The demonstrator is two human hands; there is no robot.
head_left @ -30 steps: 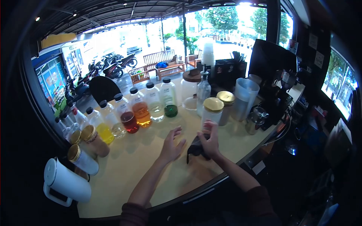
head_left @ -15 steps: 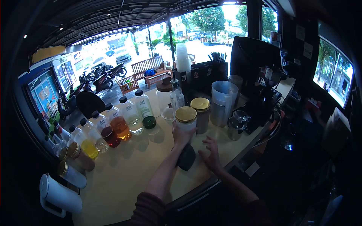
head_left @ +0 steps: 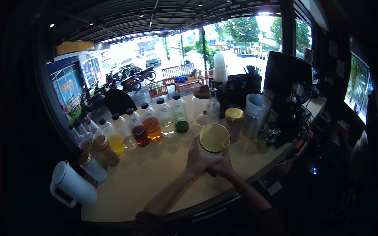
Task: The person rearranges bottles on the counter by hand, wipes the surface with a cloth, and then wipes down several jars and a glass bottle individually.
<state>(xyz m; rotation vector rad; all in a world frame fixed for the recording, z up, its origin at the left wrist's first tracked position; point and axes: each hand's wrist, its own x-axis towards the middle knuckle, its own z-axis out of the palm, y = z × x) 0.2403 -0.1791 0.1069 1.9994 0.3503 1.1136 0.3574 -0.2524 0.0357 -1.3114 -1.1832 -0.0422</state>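
A jar with a gold lid [head_left: 214,138] is held up above the counter, its lid tilted toward me. My left hand [head_left: 199,159] is wrapped round its left side and lower part. Against the lower right side, my right hand [head_left: 225,163] is closed on the same jar, with its fingers partly hidden. Between my hands, under the jar, a small piece of a dark cloth [head_left: 212,172] shows. A second gold-lidded jar [head_left: 234,116] stands just behind, to the right.
Bottles of coloured liquid [head_left: 151,126] line the counter's [head_left: 138,185] far side. A white jug [head_left: 73,185] stands at the left. On the right are a tall translucent pitcher [head_left: 256,116] and a small glass pot [head_left: 268,137]. Stacked cups [head_left: 219,69] rise behind.
My right hand has moved from open beside the jar to closed against it. The jar is now nearer and tilted toward me. The cloth is mostly covered, and the view has shifted left.
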